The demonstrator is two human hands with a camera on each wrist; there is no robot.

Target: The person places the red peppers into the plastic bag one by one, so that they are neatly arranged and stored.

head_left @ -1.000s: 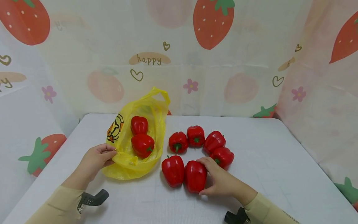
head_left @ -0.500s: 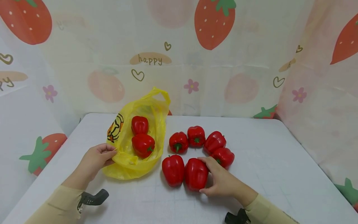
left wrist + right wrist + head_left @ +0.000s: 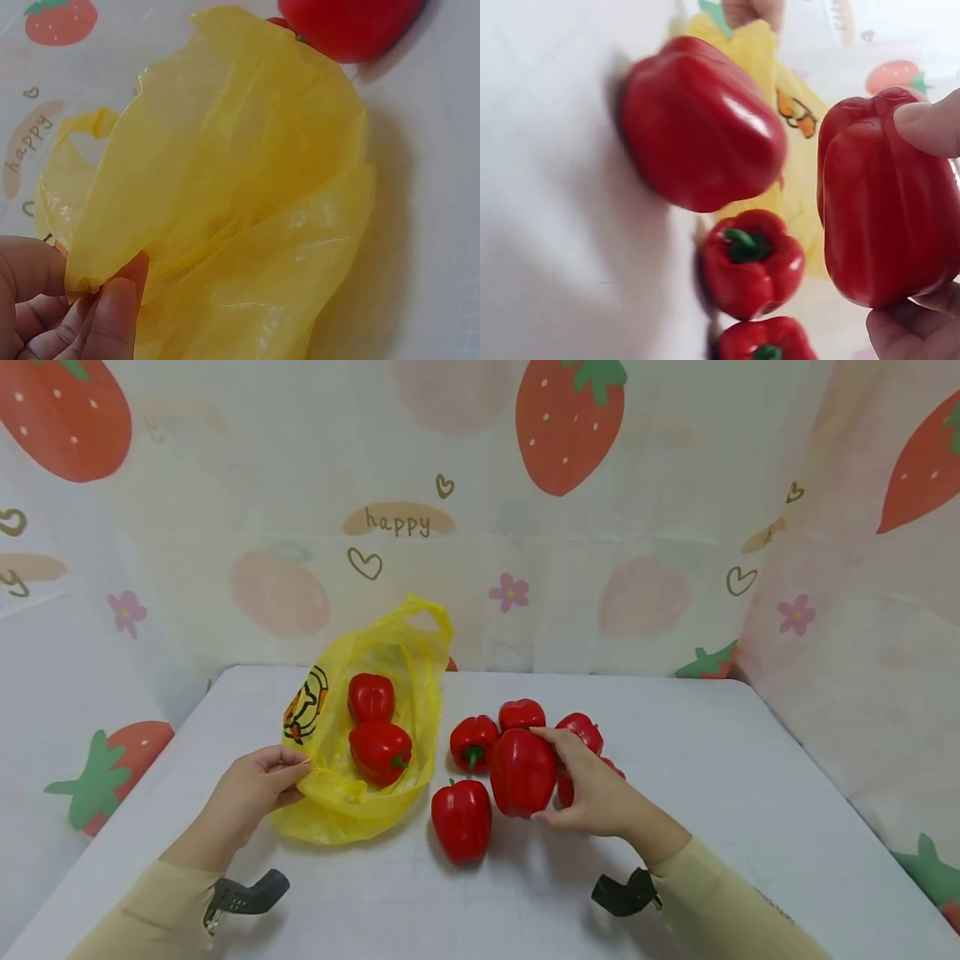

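Observation:
My left hand [image 3: 255,789] pinches the near edge of a yellow plastic bag [image 3: 330,822], whose mouth gapes toward me. Inside the bag lie two red bell peppers, one [image 3: 380,752] in front of the other [image 3: 371,697]. In the left wrist view, thumb and fingers [image 3: 112,315] nip the bag's rim. My right hand [image 3: 600,789] grips a red bell pepper [image 3: 889,202] between thumb and fingers, raised above the table. Just left of it in the head view, another bell pepper [image 3: 461,822] stands on the table.
Several more red bell peppers sit behind the held one, among them one with its green stem facing me [image 3: 474,743], one behind [image 3: 522,714] and one at the right [image 3: 581,732]. The white table [image 3: 712,793] meets a strawberry-print backdrop [image 3: 637,527].
My right hand has lifted its bell pepper off the table and moved it away from me, so it now overlaps the rear peppers. The left hand and bag stay put.

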